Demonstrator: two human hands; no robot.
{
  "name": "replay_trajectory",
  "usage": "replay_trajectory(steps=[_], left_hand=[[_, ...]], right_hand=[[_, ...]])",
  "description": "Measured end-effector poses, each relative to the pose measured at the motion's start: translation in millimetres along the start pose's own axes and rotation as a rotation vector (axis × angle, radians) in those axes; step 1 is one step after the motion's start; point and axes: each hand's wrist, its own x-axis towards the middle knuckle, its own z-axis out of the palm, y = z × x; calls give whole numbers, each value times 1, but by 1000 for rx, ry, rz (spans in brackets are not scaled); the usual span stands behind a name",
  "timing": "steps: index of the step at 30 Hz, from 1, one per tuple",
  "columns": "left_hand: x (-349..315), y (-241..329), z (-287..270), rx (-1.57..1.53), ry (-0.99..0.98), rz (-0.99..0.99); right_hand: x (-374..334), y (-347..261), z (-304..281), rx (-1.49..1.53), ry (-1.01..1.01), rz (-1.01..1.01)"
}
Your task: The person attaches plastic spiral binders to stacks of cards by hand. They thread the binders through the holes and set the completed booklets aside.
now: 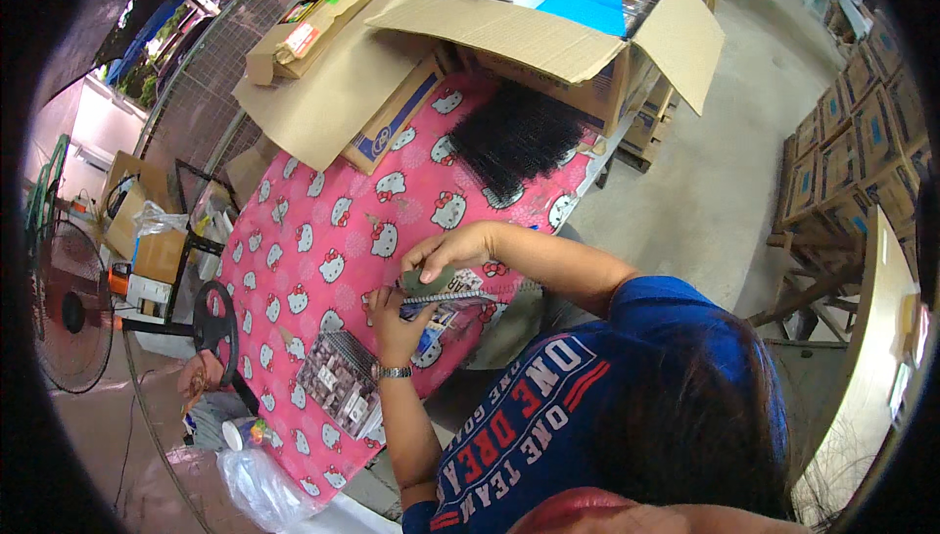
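My left hand (397, 326), with a metal watch on its wrist, is closed on the edge of a small notebook with a coil spine (450, 296). Its pages or cover show printed pictures. On the far side, my right hand (452, 252) pinches a dark green flat piece (431, 283) against the top of the coil. What this piece is cannot be made out. Beside my left wrist lies a stack of printed booklets (339, 382) on the pink patterned tablecloth (333, 240). Farther off sits a pile of black comb-like coils (514, 133).
A large open cardboard box (558, 93) with printed papers and a blue sheet (587, 7) stands at the far end. A smaller carton (313, 25) rests left of it. A clear plastic bag (259, 485) and a cup (238, 433) are near left; a fan (73, 309) stands beyond.
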Motion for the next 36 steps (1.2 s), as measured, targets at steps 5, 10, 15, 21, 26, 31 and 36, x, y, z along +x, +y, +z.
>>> replay_trajectory(steps=[5,10,15,21,26,31,36], left_hand=[[6,-7,3,-107,-74,-84],[7,-1,-1,-197,-61,-174],[-1,-2,-20,-212,-63,-214],[1,-19,-21,-214,-60,-219],[-3,-28,-17,-169,15,-259],[0,-27,-23,-350,-84,-309],[-2,-28,-14,-577,-36,-416]], right_hand=[[5,0,-11,-425,127,106],[10,6,-16,-516,139,197],[21,-1,-1,-219,4,122],[25,14,-15,-172,31,99],[34,15,-19,-236,100,99],[39,7,-23,-629,178,256],[43,36,-50,-359,-17,172]])
